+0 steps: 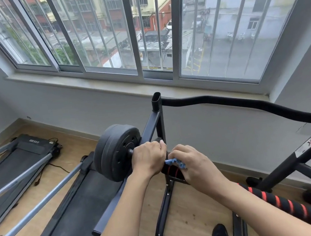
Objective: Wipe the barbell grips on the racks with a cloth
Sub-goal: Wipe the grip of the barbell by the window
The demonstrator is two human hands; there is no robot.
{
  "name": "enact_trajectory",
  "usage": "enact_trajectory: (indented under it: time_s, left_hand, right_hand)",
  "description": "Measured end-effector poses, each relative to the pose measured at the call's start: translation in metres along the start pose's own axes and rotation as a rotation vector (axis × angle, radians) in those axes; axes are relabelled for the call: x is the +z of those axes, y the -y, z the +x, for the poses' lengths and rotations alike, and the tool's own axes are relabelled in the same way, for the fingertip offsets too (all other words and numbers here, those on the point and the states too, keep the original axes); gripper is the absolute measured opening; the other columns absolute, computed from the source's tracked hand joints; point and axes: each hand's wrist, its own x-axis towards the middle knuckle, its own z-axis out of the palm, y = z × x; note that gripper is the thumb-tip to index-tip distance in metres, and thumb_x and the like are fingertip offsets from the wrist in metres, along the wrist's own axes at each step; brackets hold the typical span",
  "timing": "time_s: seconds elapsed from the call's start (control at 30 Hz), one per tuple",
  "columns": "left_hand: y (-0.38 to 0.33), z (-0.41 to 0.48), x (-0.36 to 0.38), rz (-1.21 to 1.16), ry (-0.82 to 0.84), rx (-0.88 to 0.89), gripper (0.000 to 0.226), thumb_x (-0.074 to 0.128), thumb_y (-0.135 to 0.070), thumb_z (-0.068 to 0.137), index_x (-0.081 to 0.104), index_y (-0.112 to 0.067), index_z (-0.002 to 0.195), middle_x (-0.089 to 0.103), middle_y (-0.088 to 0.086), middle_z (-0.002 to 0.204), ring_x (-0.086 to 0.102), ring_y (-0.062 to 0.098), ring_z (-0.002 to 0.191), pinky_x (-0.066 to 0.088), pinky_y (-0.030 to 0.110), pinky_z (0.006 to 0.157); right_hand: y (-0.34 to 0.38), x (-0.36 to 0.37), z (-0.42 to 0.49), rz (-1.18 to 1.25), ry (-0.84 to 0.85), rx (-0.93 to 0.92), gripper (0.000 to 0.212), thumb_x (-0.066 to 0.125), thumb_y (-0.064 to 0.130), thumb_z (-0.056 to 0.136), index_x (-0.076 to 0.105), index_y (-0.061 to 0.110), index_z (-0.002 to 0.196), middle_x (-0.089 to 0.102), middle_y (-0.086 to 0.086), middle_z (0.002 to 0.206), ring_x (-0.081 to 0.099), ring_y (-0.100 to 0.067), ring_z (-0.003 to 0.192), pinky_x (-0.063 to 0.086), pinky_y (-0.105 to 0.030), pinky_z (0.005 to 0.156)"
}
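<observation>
A black shoe (219, 235) stands on the wooden floor (192, 208) at six o'clock. Just above centre-bottom, the right hand (193, 165) presses a crumpled blue cloth (175, 162) onto the black-and-red barbell grip (172, 172), fingers curled around both. Touching it at nine o'clock, the left hand (149, 158) is clamped on the bar beside the grey weight plates (115, 152). The black rack (159, 121) rises behind them. Treadmills (39, 172) lie at eight o'clock; the barred window (129, 32) fills twelve o'clock.

head view | forward and down; close above hands (168, 161)
</observation>
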Motion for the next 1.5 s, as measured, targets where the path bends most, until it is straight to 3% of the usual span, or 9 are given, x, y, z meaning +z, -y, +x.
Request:
enact_trajectory:
  time_s: [0.2,0.47,0.6,0.73,0.87,1.03,1.27,1.37,1.5]
  left_hand:
    - [0.001,-0.021,0.010,-0.126,-0.247,0.024,0.064,0.029,-0.038,0.107,0.054,-0.010,0.055,0.057,0.005,0.056,0.055,0.026,0.053,0.043,0.038,0.054]
    - [-0.008,0.003,0.000,-0.015,-0.050,-0.005,0.063,0.029,-0.037,0.111,0.069,-0.010,0.070,0.074,0.010,0.078,0.069,0.028,0.078,0.039,0.038,0.066]
    - [-0.008,0.009,0.000,0.022,-0.037,0.006,0.065,0.027,-0.041,0.110,0.069,-0.012,0.071,0.072,0.010,0.075,0.069,0.030,0.076,0.043,0.038,0.067]
    - [0.000,-0.002,0.006,-0.015,-0.107,0.114,0.076,0.018,-0.048,0.109,0.066,-0.014,0.060,0.067,0.002,0.060,0.066,0.022,0.061,0.051,0.037,0.059]
    - [0.009,-0.007,0.016,-0.100,-0.130,0.058,0.079,0.018,-0.050,0.109,0.066,-0.014,0.058,0.063,-0.001,0.055,0.062,0.018,0.054,0.053,0.040,0.059]
    - [0.006,-0.011,0.016,-0.158,-0.249,0.068,0.073,0.025,-0.043,0.112,0.059,-0.013,0.054,0.057,0.000,0.051,0.056,0.021,0.047,0.051,0.039,0.051]
    - [0.005,-0.022,0.012,-0.007,-0.293,0.093,0.074,0.035,-0.037,0.110,0.067,-0.009,0.050,0.062,0.006,0.049,0.068,0.029,0.064,0.057,0.039,0.082]
    - [0.002,-0.028,0.013,-0.029,-0.323,0.090,0.071,0.035,-0.036,0.111,0.059,-0.009,0.050,0.057,0.007,0.050,0.056,0.028,0.055,0.052,0.039,0.073]
    - [0.005,-0.038,0.021,-0.162,-0.397,0.082,0.062,0.034,-0.032,0.113,0.058,-0.013,0.060,0.054,0.001,0.057,0.046,0.020,0.057,0.042,0.039,0.080]
  right_hand:
    - [0.009,0.011,-0.006,-0.051,-0.099,0.075,0.006,0.054,0.028,0.099,0.057,0.026,0.104,0.051,0.015,0.104,0.052,-0.011,0.095,0.051,-0.031,0.072]
    - [0.003,0.003,-0.002,-0.096,-0.068,-0.037,0.014,0.059,0.016,0.095,0.061,0.023,0.107,0.055,0.015,0.105,0.051,-0.013,0.095,0.050,-0.029,0.074]
    - [0.000,-0.002,0.000,-0.140,-0.010,-0.151,0.027,0.063,0.007,0.087,0.064,0.020,0.111,0.058,0.011,0.109,0.053,-0.017,0.098,0.050,-0.024,0.079]
    - [0.000,0.004,0.000,-0.198,-0.060,-0.076,0.017,0.060,0.018,0.091,0.061,0.024,0.107,0.054,0.014,0.105,0.051,-0.013,0.094,0.053,-0.029,0.068]
    - [-0.001,0.004,0.004,-0.090,-0.061,0.046,0.006,0.057,0.034,0.095,0.058,0.030,0.099,0.053,0.015,0.101,0.053,-0.008,0.094,0.054,-0.034,0.067]
    - [-0.008,-0.003,0.009,0.211,-0.013,0.172,0.005,0.069,0.033,0.088,0.066,0.030,0.091,0.061,0.012,0.092,0.061,-0.012,0.085,0.053,-0.036,0.073]
    - [-0.007,-0.008,0.017,0.244,0.049,0.312,0.007,0.070,0.034,0.087,0.070,0.028,0.086,0.067,0.008,0.082,0.062,-0.006,0.078,0.049,-0.021,0.069]
    - [-0.004,-0.009,0.018,0.258,0.057,0.335,0.007,0.069,0.032,0.088,0.070,0.026,0.084,0.067,0.007,0.078,0.061,-0.006,0.075,0.048,-0.021,0.066]
    - [-0.003,-0.008,0.014,0.258,0.055,0.338,0.008,0.067,0.033,0.090,0.069,0.026,0.087,0.068,0.008,0.080,0.062,-0.007,0.076,0.052,-0.029,0.071]
